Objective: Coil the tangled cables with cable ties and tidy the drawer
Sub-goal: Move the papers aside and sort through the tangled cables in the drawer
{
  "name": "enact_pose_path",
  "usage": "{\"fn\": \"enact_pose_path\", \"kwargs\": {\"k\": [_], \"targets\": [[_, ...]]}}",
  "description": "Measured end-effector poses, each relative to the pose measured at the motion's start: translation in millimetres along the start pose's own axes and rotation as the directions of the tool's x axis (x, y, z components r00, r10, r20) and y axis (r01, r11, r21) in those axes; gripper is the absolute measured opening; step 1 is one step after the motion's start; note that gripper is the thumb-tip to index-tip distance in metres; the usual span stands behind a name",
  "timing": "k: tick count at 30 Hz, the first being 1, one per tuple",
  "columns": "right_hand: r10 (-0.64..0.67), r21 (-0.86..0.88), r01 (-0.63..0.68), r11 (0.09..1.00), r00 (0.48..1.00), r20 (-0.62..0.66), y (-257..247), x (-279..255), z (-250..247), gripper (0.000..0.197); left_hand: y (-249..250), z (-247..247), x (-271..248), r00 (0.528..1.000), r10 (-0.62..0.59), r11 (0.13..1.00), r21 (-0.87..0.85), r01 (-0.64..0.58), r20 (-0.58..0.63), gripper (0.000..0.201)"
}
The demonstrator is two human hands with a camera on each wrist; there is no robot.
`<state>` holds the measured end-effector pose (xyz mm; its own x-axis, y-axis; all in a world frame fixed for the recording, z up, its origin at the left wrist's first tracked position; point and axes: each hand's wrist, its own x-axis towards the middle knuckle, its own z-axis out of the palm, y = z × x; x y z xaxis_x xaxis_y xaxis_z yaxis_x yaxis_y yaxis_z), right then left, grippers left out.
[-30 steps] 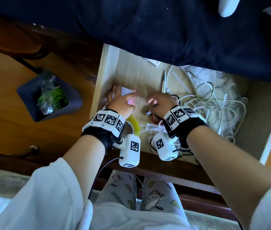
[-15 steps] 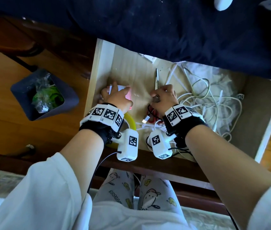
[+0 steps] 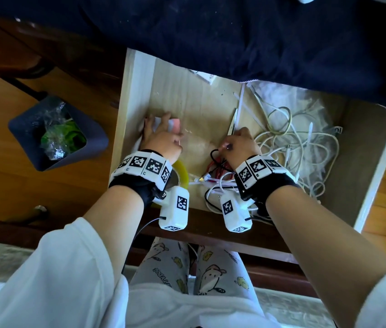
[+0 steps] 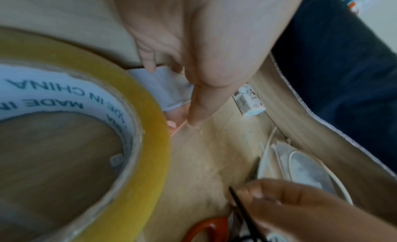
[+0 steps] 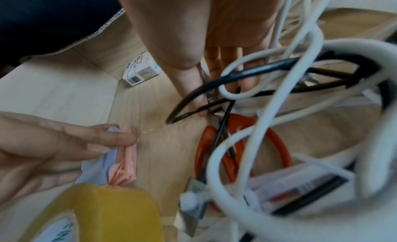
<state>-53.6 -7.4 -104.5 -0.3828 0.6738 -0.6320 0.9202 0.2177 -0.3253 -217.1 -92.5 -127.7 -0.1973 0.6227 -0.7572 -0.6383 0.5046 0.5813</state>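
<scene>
Since the earlier frame the left hand [image 3: 163, 140] has slid its paper pads [image 3: 172, 125] toward the drawer's [image 3: 137, 95] left wall, and the right hand [image 3: 239, 144] has moved slightly right. The left fingers [image 5: 116, 138] lie fairly straight, pressing the lilac and pink pads to the drawer floor. The right hand pinches a black cable [image 5: 193, 96] over red-handled scissors [image 5: 277, 143]. Tangled white cables [image 3: 289, 143] and loose ties [image 3: 241, 102] fill the drawer's right half. A yellow tape roll [image 4: 133, 143] sits near the front, a small box [image 4: 249, 101] at the back. A bin [image 3: 57, 133] stands on the floor.
</scene>
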Motion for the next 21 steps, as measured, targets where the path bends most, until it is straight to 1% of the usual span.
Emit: {"fn": "enact_pose_path", "kwargs": {"k": [1,2,3,4,5,6,8,10,11,12,16,19,21], "targets": [[0.002,-0.008,-0.002,1.0,1.0,0.005,2,-1,0,0.016,0,-3,0,0.999,0.031,0.971,0.239,-0.022,-0.034,0.047],[0.001,-0.008,-0.001,1.0,1.0,0.013,3,-2,1,0.018,5,-3,-5,0.984,0.138,0.868,0.492,-0.066,-0.111,0.042],[-0.003,-0.003,0.003,1.0,1.0,0.025,3,-3,2,0.019,15,1,-14,0.98,0.176,0.688,0.724,-0.055,-0.093,0.032],[-0.013,0.007,0.012,1.0,0.999,0.043,2,-4,3,0.02,14,2,-15,0.987,0.148,0.542,0.84,-0.024,-0.067,0.023],[-0.024,0.023,0.023,0.999,0.997,0.067,1,-5,3,0.02,15,-1,-16,0.986,0.147,0.387,0.922,0.013,-0.075,0.026],[-0.036,0.04,0.032,0.999,0.995,0.092,0,-6,4,0.022,16,-1,-17,0.981,0.16,0.306,0.951,0.055,-0.108,0.032],[-0.041,0.059,0.034,0.998,0.99,0.132,-4,-7,4,0.027,17,-2,-19,0.972,0.175,0.331,0.939,0.092,-0.157,0.039],[-0.036,0.054,0.028,0.998,0.989,0.144,-7,-7,5,0.03,22,1,-23,0.969,0.163,0.279,0.951,0.135,-0.186,0.042],[-0.042,0.05,0.036,0.998,0.989,0.144,-10,-7,6,0.031,22,2,-24,0.973,0.152,0.239,0.962,0.134,-0.173,0.044],[-0.053,0.048,0.046,0.998,0.988,0.148,-12,-7,7,0.031,23,3,-26,0.975,0.132,0.222,0.964,0.147,-0.179,0.047],[-0.078,0.039,0.072,0.997,0.98,0.183,-21,-4,7,0.033,28,5,-30,0.974,0.107,0.213,0.961,0.174,-0.2,0.057],[-0.095,0.049,0.088,0.995,0.981,0.171,-25,0,6,0.028,31,8,-29,0.978,0.109,0.174,0.972,0.158,-0.178,0.059],[-0.095,0.024,0.093,0.995,0.982,0.166,-27,2,7,0.028,32,10,-25,0.981,0.099,0.143,0.978,0.149,-0.164,0.059]]}}
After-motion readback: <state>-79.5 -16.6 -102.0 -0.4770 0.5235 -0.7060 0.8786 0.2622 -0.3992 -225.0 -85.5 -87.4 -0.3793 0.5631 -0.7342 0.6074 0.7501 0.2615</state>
